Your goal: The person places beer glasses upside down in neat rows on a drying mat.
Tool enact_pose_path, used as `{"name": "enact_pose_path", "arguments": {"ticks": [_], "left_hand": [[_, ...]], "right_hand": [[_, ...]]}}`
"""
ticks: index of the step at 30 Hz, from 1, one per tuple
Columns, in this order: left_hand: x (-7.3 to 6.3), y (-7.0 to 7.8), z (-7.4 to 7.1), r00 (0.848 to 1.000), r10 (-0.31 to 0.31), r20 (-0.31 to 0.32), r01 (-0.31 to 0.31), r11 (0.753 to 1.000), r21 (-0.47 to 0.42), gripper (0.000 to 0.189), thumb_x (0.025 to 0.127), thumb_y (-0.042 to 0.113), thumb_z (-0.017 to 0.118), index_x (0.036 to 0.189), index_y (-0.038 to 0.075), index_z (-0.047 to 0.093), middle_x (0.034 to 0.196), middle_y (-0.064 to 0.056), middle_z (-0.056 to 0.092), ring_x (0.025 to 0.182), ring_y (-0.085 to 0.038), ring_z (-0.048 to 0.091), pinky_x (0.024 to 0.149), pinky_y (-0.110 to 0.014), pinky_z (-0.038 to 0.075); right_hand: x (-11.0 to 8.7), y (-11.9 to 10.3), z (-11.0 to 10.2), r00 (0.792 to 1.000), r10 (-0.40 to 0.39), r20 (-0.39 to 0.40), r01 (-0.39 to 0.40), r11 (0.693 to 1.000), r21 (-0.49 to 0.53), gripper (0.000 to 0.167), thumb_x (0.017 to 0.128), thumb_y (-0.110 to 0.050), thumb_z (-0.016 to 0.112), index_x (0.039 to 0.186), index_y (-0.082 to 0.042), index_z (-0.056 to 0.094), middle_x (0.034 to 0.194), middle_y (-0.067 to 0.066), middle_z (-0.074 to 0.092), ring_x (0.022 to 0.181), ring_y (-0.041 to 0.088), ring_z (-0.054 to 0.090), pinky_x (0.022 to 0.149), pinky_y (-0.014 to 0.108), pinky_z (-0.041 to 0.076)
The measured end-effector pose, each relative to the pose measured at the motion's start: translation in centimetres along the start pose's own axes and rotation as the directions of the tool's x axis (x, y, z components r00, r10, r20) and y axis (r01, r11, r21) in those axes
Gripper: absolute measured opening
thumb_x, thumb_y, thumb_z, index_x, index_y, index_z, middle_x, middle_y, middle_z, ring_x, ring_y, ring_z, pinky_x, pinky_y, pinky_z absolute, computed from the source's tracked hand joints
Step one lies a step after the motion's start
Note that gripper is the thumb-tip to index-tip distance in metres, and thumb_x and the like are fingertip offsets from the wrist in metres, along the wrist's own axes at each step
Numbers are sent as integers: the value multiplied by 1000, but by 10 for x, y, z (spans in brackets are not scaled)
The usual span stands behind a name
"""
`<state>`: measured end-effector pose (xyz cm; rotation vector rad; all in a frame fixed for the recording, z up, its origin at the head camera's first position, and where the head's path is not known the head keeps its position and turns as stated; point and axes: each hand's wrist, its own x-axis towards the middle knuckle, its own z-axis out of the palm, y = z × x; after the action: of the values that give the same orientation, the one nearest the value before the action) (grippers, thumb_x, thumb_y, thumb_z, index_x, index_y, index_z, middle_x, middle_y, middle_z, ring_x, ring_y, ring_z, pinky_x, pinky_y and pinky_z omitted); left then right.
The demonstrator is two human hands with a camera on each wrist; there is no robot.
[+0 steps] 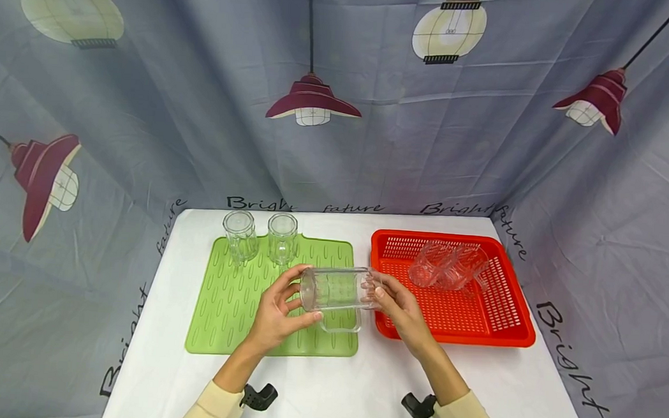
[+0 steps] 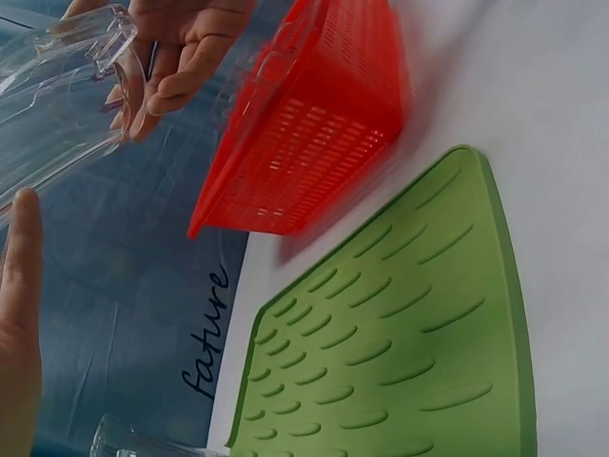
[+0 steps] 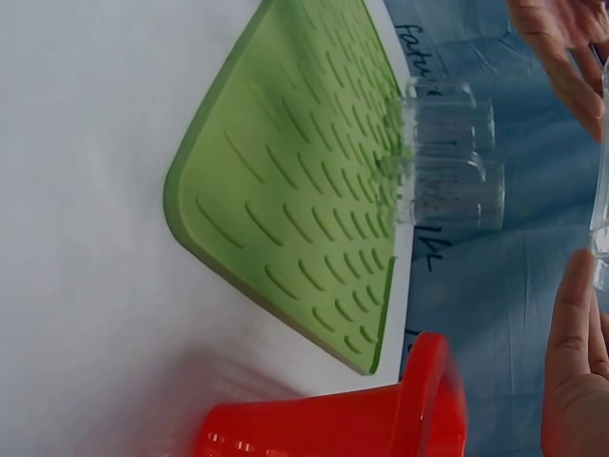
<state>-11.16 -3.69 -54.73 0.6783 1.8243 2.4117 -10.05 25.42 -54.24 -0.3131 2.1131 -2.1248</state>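
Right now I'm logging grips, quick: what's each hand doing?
Left hand: holds the clear mug at its rim end.
Right hand: holds the mug's other end.

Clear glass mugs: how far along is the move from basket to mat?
Done: two mugs stand on the green mat. In hand: one mug, on its side, held between left hand and right hand. Left: mugs lying in the red basket.

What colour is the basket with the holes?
The basket is bright red, seen best in the head view.
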Motion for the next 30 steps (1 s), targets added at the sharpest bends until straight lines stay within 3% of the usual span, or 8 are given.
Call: {"name": "enact_pose_path", "arguments": {"ticks": [7, 13, 19, 21, 28, 30], "left_hand": [[5, -4, -9, 998, -6, -59, 7, 1000, 17, 81, 80, -16, 81, 153, -8, 47, 147, 3, 58, 118, -8, 66, 96, -23, 66], [11, -5, -14, 994, -21, -105, 26, 999, 41, 82, 79, -16, 81, 153, -6, 48, 144, 1, 57, 117, -9, 64, 94, -22, 66], [19, -9, -18, 983, -48, -178, 70, 990, 120, 81, 79, -11, 85, 152, 5, 54, 143, -1, 59, 118, -10, 63, 94, -22, 65], [23, -12, -19, 978, -56, -200, 84, 987, 138, 81, 79, -10, 86, 152, 8, 56, 144, -3, 58, 118, -11, 62, 95, -22, 65], [38, -23, -22, 967, -48, -249, 103, 972, 212, 79, 81, -4, 90, 151, 16, 59, 148, -6, 58, 120, -17, 60, 92, -20, 63], [44, -26, -20, 966, -45, -255, 107, 966, 236, 79, 82, 0, 91, 151, 20, 59, 150, -6, 58, 122, -21, 58, 91, -21, 63]], "right_hand": [[-2, 2, -3, 1000, -24, -2, 24, 1000, -13, 45, 114, -12, 50, 153, 10, 46, 134, 21, 66, 105, 14, 74, 96, 28, 67], [-10, 4, -11, 999, -24, -40, 21, 997, -79, 44, 116, -16, 46, 154, 6, 46, 131, 12, 68, 106, 22, 76, 97, 30, 67], [-21, 6, -21, 996, -27, -86, 15, 990, -137, 43, 118, -18, 41, 157, -2, 45, 135, 33, 64, 107, 34, 77, 98, 31, 67], [-26, 6, -24, 994, -30, -103, 12, 986, -164, 42, 117, -18, 42, 158, -5, 46, 134, 27, 67, 106, 35, 77, 98, 31, 67], [-43, 5, -26, 991, -49, -127, 24, 981, -193, 43, 116, -14, 45, 157, -2, 43, 131, 32, 64, 102, 34, 77, 93, 36, 69], [-47, 6, -26, 989, -45, -138, 18, 982, -191, 43, 116, -14, 45, 158, -2, 43, 131, 28, 65, 102, 33, 77, 93, 35, 69]]}}
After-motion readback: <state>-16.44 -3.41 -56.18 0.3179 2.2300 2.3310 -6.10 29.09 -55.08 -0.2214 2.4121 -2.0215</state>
